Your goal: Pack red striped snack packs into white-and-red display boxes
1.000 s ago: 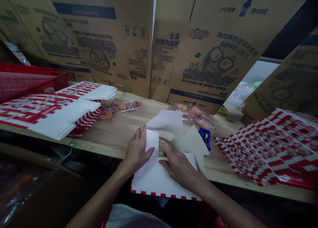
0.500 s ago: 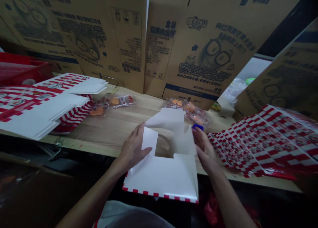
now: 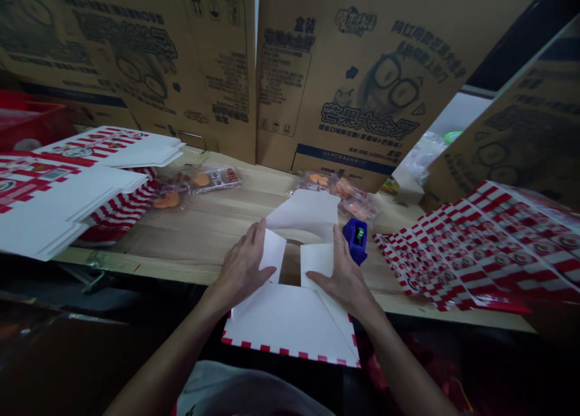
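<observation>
Cartons wall off the desk from 10 to 2 o'clock. On it, flat boxes are stacked at 9 o'clock, red-and-white printed sheets fan out at 3 o'clock, and snack packets lie at 12. The card, white with a red-checked edge, sits at 6 o'clock, its near end past the desk edge and its flaps loose. The left hand and right hand both lie open, fingers spread on the flaps, each grip apart and clamped on nothing. A blue tape dispenser stands just beside the right hand. The overhang could let the card tip under pressure, and a careless right hand could knock the dispenser.
</observation>
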A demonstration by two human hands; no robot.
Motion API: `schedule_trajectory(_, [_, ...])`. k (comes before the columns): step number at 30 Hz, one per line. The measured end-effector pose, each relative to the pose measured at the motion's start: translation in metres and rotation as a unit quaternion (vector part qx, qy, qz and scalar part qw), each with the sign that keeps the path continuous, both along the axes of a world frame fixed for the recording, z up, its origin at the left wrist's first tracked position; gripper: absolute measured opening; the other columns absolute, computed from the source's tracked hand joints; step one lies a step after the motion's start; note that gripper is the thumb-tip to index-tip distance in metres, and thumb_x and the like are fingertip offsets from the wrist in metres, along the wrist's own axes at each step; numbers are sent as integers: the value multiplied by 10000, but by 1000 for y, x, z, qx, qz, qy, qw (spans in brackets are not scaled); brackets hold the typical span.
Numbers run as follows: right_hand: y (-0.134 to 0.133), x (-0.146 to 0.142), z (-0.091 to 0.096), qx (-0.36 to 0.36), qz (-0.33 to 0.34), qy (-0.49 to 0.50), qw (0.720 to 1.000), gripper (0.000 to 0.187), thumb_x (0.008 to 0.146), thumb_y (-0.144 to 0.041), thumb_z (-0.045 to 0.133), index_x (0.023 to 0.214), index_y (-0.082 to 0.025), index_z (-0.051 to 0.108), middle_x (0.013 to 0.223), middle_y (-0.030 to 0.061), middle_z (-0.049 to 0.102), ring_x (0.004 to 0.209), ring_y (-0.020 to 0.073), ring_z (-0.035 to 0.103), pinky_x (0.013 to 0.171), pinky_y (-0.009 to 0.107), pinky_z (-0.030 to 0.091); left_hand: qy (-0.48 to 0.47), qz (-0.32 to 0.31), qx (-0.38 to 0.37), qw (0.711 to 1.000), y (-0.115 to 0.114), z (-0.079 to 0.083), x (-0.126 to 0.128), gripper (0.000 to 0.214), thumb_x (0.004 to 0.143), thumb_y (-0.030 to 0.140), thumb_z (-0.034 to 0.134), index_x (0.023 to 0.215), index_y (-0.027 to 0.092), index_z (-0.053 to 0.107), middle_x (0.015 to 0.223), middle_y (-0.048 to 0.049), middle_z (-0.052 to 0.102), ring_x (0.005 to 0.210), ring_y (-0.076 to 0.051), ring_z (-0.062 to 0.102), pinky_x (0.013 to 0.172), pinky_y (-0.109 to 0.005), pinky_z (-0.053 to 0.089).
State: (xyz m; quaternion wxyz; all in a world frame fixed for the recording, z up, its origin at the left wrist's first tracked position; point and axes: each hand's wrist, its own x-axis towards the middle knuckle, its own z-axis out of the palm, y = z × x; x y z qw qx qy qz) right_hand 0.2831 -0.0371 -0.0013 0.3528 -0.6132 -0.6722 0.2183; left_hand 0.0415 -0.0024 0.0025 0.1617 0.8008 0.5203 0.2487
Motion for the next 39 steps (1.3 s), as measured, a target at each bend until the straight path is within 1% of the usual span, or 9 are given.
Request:
schedule_trajectory(4, [25, 30, 16, -10, -63, 293, 954, 591, 775, -632, 591, 1215, -247, 507, 1400, 122, 504, 1303, 289, 471, 1053, 496, 398, -42, -6, -9, 999, 1, -2, -5, 959, 736, 280, 693, 1486, 225, 98, 1492, -172, 352, 1350, -338, 389, 1042, -517, 411])
schedule_trajectory(6, [50, 44, 39, -54, -52, 387, 919, 556, 822, -715, 428, 1070, -238, 569, 1350, 121, 557, 1242, 283, 535, 986, 480, 455, -62, -8, -10, 998, 3, -5, -7, 962, 735, 306, 699, 1486, 220, 103, 1488, -170, 361, 1351, -323, 390, 1067, -505, 391])
schedule_trajectory(10, [101, 45, 91, -172, 96, 362, 911, 659, 808, -771, 353, 1011, -205, 624, 1269, 137, 625, 1168, 290, 589, 878, 451, 509, -84, -9, -10, 996, 5, -7, -7, 952, 723, 304, 713, 1477, 238, 135, 1477, -149, 381, 1342, -309, 410, 1073, -491, 393])
schedule_trajectory(13, [115, 27, 108, -226, 198, 271, 914, 589, 718, -699, 602, 1071, -228, 639, 1251, 95, 641, 1157, 279, 590, 892, 423, 501, -88, -6, -25, 996, 6, -8, -5, 929, 725, 316, 711, 1469, 233, 161, 1469, -142, 395, 1327, -306, 431, 1049, -484, 420])
schedule_trajectory(19, [92, 15, 97, -302, 376, 107, 869, 815, 483, -579, 839, 1191, -237, 624, 1315, 53, 599, 1267, 274, 490, 1061, 424, 372, -100, 20, -46, 994, 11, -7, -7, 920, 723, 329, 710, 1463, 173, 187, 1471, -178, 388, 1333, -317, 417, 1064, -501, 397])
schedule_trajectory(22, [86, 21, 88, -328, 346, 219, 852, 812, 657, -775, 599, 1249, -221, 582, 1365, 72, 560, 1286, 264, 475, 1067, 457, 348, -104, 15, -53, 993, 12, -7, -6, 920, 711, 320, 716, 1460, 173, 203, 1474, -179, 386, 1332, -314, 420, 1075, -494, 388])
schedule_trajectory(27, [86, 18, 75, -377, 315, 275, 826, 726, 838, -776, 303, 1171, -219, 629, 1295, 85, 616, 1203, 254, 558, 1047, 477, 381, -109, 11, -56, 992, 12, -6, -3, 900, 713, 327, 707, 1453, 162, 222, 1468, -191, 390, 1327, -323, 425, 1065, -503, 397])
schedule_trajectory(33, [77, 8, 75, -280, 333, 50, 899, 776, 601, -535, 812, 1286, -263, 570, 1375, 53, 556, 1285, 260, 494, 1096, 428, 356, -125, -11, -51, 991, 14, -9, -3, 819, 762, 328, 657, 1453, 166, 247, 1472, -184, 392, 1361, -311, 383, 1102, -505, 350])
schedule_trajectory(39, [64, -5, 53, -220, 306, -132, 917, 1090, 505, -585, 832, 1434, -210, 403, 1509, 152, 367, 1404, 357, 297, 1154, 521, 226, -172, 14, -93, 981, 15, -15, -1, 572, 873, 209, 451, 1432, 196, 329, 1463, -131, 443, 1344, -264, 426, 1120, -500, 341])
